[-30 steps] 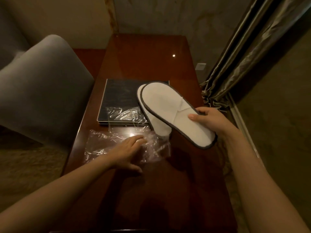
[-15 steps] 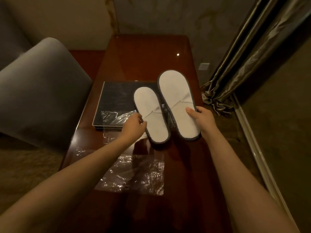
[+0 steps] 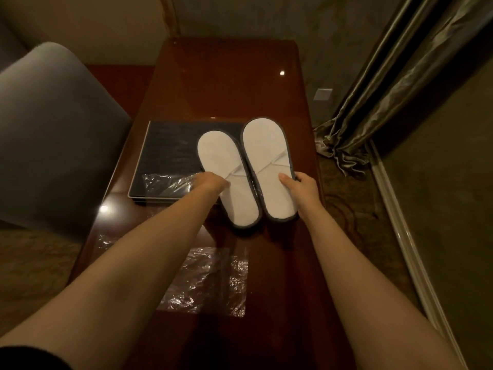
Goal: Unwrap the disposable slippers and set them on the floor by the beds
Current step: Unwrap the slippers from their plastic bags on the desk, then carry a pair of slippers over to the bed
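While you hold one slipper in each hand, both sit side by side above the middle of the worktop, toes pointing toward its far edge.

Item, left slipper: white, dark trim, flat-folded. Your left hand closes on its left edge at mid-length; the fingers curl together over the white face, though the hand hides their tips and what they do underneath. Its toe half overlaps the right part of the dark tray.

Item, right slipper: same make, touching the left one along its inner edge, toe a little farther out. Your right hand clamps its right edge, thumb pressed on the white upper face, the other fingers wrapped round the dark rim and under it.

Item, dark tray: rectangular, pale rim, toward the left edge of the worktop, a crumpled clear wrapper lying on its near part, beside your left hand.

Item, second clear wrapper: flat on the worktop toward its near edge, between your forearms, partly under the left one.

Item, grey chair: off the left edge. Item, curtain: off the right edge, bunched on the patterned carpet.
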Action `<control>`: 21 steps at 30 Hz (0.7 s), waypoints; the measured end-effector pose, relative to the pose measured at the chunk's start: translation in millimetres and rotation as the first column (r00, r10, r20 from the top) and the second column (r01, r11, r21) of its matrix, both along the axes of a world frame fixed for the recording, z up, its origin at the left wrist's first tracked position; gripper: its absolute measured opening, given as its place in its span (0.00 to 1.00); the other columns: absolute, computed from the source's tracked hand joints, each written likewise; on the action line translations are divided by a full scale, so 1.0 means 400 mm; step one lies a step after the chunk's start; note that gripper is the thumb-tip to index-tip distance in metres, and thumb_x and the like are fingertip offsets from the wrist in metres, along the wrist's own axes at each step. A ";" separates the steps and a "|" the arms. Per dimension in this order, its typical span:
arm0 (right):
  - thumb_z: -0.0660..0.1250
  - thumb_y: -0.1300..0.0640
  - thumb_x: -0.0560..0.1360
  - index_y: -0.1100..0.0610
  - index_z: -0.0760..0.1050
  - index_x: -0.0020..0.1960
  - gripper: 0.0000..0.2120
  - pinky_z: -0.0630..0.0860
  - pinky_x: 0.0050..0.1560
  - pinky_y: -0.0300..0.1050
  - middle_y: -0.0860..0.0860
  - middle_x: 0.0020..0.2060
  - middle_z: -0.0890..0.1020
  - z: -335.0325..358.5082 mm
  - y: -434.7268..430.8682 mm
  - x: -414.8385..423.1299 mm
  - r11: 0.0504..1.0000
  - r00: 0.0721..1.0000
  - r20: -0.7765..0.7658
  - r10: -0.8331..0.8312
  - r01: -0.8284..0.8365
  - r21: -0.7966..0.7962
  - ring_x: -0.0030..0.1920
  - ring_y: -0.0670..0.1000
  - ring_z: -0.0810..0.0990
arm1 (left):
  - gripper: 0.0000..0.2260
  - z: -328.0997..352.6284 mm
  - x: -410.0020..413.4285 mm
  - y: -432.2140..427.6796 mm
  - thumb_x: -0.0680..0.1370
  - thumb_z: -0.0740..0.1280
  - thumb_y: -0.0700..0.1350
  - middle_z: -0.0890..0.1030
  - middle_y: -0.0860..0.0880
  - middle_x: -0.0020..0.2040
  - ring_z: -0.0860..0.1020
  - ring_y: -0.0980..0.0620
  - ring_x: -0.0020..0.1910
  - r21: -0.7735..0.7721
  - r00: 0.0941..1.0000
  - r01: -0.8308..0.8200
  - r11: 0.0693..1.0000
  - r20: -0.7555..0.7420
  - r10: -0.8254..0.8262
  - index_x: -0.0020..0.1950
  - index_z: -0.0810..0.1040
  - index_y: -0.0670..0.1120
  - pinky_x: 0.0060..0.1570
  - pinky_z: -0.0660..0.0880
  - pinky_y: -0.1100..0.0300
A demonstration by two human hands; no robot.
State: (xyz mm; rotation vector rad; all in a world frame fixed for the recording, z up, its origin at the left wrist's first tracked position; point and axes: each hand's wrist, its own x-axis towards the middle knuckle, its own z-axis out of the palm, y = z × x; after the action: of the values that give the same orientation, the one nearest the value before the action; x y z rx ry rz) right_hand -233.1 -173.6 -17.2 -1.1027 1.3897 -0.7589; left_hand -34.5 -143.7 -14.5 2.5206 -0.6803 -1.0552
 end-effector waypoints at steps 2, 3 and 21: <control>0.68 0.55 0.73 0.59 0.77 0.52 0.10 0.80 0.45 0.48 0.55 0.47 0.82 -0.007 0.002 0.003 1.000 1.000 -0.024 -0.003 0.004 0.013 0.46 0.55 0.81 | 0.27 -0.007 0.001 -0.006 0.72 0.71 0.48 0.73 0.40 0.65 0.75 0.42 0.60 -0.019 1.000 -0.011 1.000 -0.024 0.010 0.66 0.69 0.37 0.59 0.75 0.52; 0.68 0.54 0.73 0.60 0.77 0.53 0.12 0.80 0.46 0.49 0.55 0.47 0.82 -0.010 0.004 0.004 1.000 1.000 -0.030 -0.005 0.005 0.019 0.46 0.55 0.81 | 0.27 -0.009 0.002 -0.006 0.72 0.71 0.48 0.73 0.40 0.65 0.74 0.42 0.61 -0.023 1.000 -0.010 1.000 -0.030 0.009 0.66 0.69 0.36 0.61 0.74 0.51; 0.66 0.53 0.75 0.53 0.73 0.51 0.06 0.78 0.37 0.42 0.46 0.41 0.80 0.195 0.118 0.214 0.972 0.976 0.084 0.199 -0.185 -0.145 0.40 0.47 0.80 | 0.23 0.152 0.179 0.246 0.74 0.69 0.43 0.75 0.41 0.57 0.77 0.43 0.52 -0.574 0.860 -0.479 0.664 -0.459 0.223 0.65 0.65 0.38 0.52 0.76 0.48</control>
State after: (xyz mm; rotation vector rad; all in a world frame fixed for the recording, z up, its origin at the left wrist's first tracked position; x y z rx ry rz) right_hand -147.6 -126.3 61.0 -1.2703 1.1430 -0.7646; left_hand 37.2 -45.4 46.2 1.6685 -0.3373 -0.8667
